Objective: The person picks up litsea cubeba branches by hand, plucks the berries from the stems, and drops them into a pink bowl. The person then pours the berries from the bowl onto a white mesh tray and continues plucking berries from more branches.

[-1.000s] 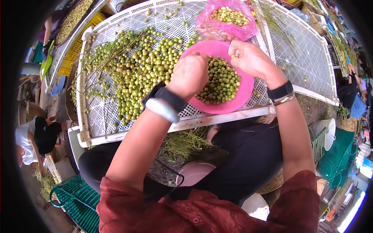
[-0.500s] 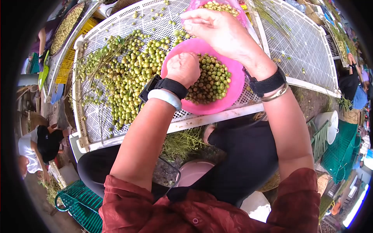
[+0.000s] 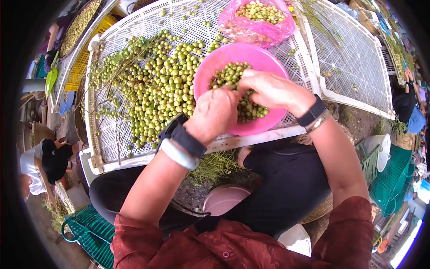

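A pink bowl point(image 3: 275, 67) with small round green and brown fruits point(image 3: 228, 75) sits on a white mesh tray point(image 3: 215, 145). My left hand point(image 3: 214, 112) is over the bowl's left side, fingers curled in a closed shape; whatever it holds is hidden. Meeting it above the fruits, my right hand point(image 3: 273, 89) has its fingers bent down into the bowl, pinched together, their tips partly hidden. Loose green fruits point(image 3: 165, 85) cover the tray left of the bowl. Behind the bowl lies a pink plastic bag point(image 3: 255, 33) of paler fruits.
Thin twigs point(image 3: 112, 67) lie on the tray's left part. A second white mesh tray point(image 3: 349, 54) adjoins on the right. A pink basin point(image 3: 226, 199) stands below, between the legs. Green baskets point(image 3: 92, 233) flank both sides. A person in white point(image 3: 33, 168) is at far left.
My right hand has come down from above the pink bag into the bowl, beside my left hand. My left hand has moved slightly right and down. The bag is now uncovered.
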Tool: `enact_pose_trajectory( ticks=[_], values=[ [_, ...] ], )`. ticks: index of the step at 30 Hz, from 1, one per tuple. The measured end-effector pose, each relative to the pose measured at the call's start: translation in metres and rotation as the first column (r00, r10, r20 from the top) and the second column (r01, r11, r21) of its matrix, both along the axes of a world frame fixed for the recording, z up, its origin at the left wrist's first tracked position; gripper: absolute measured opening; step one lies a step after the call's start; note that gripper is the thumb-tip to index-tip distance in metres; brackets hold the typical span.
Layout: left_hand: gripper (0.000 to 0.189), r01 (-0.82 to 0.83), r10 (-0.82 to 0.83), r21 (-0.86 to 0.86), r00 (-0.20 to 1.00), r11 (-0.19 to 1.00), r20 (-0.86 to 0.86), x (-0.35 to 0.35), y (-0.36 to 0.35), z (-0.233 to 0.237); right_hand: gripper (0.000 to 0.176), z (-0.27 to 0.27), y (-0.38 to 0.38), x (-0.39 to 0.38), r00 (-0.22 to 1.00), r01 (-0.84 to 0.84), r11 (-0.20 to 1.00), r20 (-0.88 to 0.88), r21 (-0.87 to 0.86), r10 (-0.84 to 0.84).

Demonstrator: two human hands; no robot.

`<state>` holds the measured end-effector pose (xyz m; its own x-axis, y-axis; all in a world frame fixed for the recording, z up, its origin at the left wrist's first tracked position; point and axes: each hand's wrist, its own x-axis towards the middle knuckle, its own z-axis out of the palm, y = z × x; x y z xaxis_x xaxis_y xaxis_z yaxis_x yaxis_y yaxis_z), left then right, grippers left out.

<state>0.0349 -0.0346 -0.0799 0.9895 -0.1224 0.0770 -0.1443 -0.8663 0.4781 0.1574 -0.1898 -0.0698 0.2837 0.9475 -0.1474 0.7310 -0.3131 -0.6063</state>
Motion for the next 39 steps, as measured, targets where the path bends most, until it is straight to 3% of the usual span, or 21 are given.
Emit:
enact_pose_trajectory(
  ticks=[2, 5, 9, 11, 15, 18, 21, 24, 27, 30, 31, 34, 36, 39],
  values=[
    [0.007, 0.063, -0.063, -0.005, 0.998, 0.998, 0.020, -0.012, 0.000, 0.013, 0.015, 0.007, -0.006, 0.001, 0.997, -0.054, 0.993, 0.053, -0.108, 0.060],
    [0.005, 0.105, -0.104, -0.037, 0.994, 0.994, 0.026, -0.024, 0.005, 0.020, 0.009, 0.018, -0.017, 0.010, 0.997, 0.067, 0.996, 0.030, -0.066, -0.066],
    [0.006, 0.033, -0.039, -0.139, 0.999, 0.990, -0.037, -0.026, 0.014, 0.026, 0.010, 0.030, -0.016, 0.022, 0.976, 0.216, 0.975, 0.024, -0.044, -0.215],
    [0.009, -0.029, 0.020, -0.144, 0.998, 0.989, -0.068, -0.024, 0.016, 0.031, 0.011, 0.035, -0.012, 0.025, 0.946, 0.303, 0.951, -0.103, -0.068, -0.309],
    [0.018, -0.201, 0.182, -0.347, 0.979, 0.916, -0.086, -0.016, 0.019, 0.032, 0.015, 0.041, -0.005, 0.021, 0.804, 0.416, 0.906, -0.434, -0.079, -0.407],
    [0.016, -0.160, 0.158, -0.261, 0.987, 0.952, -0.028, -0.014, 0.021, 0.034, 0.013, 0.041, -0.002, 0.023, 0.859, 0.450, 0.884, -0.207, -0.128, -0.468],
    [0.015, -0.122, 0.116, -0.083, 0.991, 0.989, -0.065, -0.015, 0.022, 0.031, 0.009, 0.024, 0.000, 0.025, 0.917, 0.329, 0.944, 0.234, 0.014, -0.323],
    [0.013, -0.092, 0.083, -0.113, 0.993, 0.989, -0.081, -0.016, 0.024, 0.031, 0.011, 0.019, 0.011, 0.025, 0.875, 0.268, 0.957, 0.442, -0.108, -0.195],
    [0.013, -0.077, 0.063, -0.108, 0.990, 0.991, -0.127, -0.019, 0.022, 0.034, 0.010, 0.017, 0.011, 0.026, 0.920, 0.281, 0.959, 0.298, -0.050, -0.254],
    [0.012, -0.039, 0.021, -0.175, 0.995, 0.984, -0.102, -0.028, 0.019, 0.035, 0.009, 0.015, 0.015, 0.022, 0.923, 0.253, 0.966, 0.313, -0.058, -0.223],
    [0.011, -0.034, 0.026, -0.186, 0.999, 0.982, -0.044, -0.030, 0.018, 0.033, 0.009, 0.015, 0.015, 0.020, 0.947, 0.206, 0.977, 0.264, -0.051, -0.186],
    [0.011, -0.028, 0.025, 0.039, 0.997, 0.999, 0.074, -0.027, 0.026, 0.034, 0.010, 0.017, 0.020, 0.009, 0.989, 0.083, 0.996, 0.126, -0.028, -0.079],
    [0.010, -0.062, 0.060, 0.041, 0.996, 0.997, 0.059, -0.026, 0.029, 0.034, 0.014, 0.018, 0.025, -0.003, 0.999, 0.030, 0.999, 0.044, -0.021, -0.029],
    [0.010, -0.095, 0.096, -0.013, 0.992, 0.995, 0.085, -0.026, 0.033, 0.037, 0.019, 0.010, 0.027, -0.015, 0.993, -0.051, 0.997, 0.103, -0.059, 0.057]
  ],
)
